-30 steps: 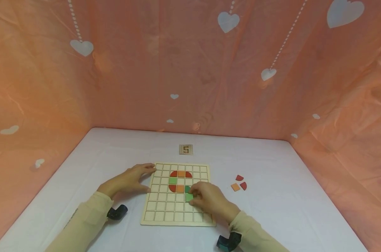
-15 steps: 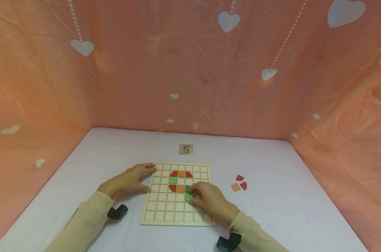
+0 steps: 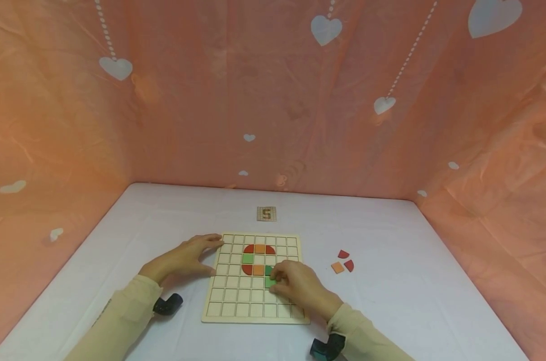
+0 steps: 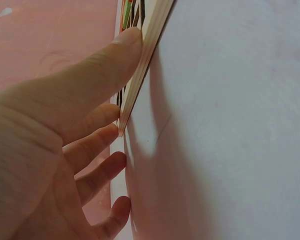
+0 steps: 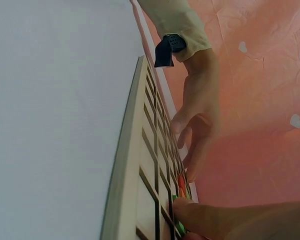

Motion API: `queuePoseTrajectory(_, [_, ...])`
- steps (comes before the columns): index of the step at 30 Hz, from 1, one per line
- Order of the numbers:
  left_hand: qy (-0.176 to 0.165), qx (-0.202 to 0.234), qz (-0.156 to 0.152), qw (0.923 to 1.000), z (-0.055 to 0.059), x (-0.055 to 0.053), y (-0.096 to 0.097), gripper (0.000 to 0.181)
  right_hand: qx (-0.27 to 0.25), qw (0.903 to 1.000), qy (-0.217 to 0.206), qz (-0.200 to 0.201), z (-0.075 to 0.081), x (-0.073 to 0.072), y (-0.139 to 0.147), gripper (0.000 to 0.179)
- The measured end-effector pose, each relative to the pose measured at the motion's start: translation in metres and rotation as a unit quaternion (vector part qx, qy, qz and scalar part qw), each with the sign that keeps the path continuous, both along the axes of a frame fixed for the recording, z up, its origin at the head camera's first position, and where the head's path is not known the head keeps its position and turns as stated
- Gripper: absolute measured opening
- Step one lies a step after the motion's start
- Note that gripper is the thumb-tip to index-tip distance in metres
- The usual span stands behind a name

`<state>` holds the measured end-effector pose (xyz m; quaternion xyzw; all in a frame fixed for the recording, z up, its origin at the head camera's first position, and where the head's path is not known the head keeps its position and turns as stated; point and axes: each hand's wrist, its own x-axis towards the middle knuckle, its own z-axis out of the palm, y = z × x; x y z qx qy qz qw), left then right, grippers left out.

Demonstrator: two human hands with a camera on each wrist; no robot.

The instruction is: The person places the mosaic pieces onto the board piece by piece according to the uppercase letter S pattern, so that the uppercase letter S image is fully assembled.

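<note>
A wooden grid board (image 3: 223, 310) lies on the white table. My left hand (image 3: 184, 258) rests at its left edge, thumb and fingertips on the rim, fingers spread; the left wrist view shows the thumb (image 4: 110, 57) over the edge. Over the board's middle right, my right hand (image 3: 302, 286) pinches a light green square tile (image 3: 269, 282) between thumb and fingers, in the cell just below a dark green tile (image 3: 267, 271). Set in cells above are red quarter-round tiles (image 3: 248, 249), orange squares (image 3: 260, 249) and another light green square (image 3: 248, 258). Fingers partly cover both right-hand green tiles.
Right of the board lie two loose red quarter-round tiles (image 3: 349, 265) and an orange square (image 3: 337, 267). A small patterned card (image 3: 266, 214) lies behind the board. Orange cloth (image 3: 187, 125) with hearts walls the table on the back and sides.
The light green tile under my right fingers has shifted very slightly left and up, into line with its cell. My left hand has stayed on the board's edge.
</note>
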<state>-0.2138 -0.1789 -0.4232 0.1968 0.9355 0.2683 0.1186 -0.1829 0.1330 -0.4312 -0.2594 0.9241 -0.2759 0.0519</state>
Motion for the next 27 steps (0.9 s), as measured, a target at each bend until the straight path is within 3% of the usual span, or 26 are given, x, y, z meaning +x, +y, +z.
queuePoseTrajectory(8, [0.007,-0.001,-0.004,1.0,-0.001,0.0,0.0,0.076,-0.019,0.9995,-0.022,0.009,0.003,-0.004,0.004,0.015])
queuePoseTrajectory(17, [0.006,-0.002,-0.003,1.0,-0.001,-0.003,0.0,0.076,-0.033,0.9992,-0.005,0.02,0.01,-0.012,0.012,0.014])
queuePoseTrajectory(27, [0.008,0.0,-0.006,1.0,-0.003,-0.003,-0.001,0.076,-0.057,0.998,-0.027,0.011,0.032,-0.021,0.032,0.024])
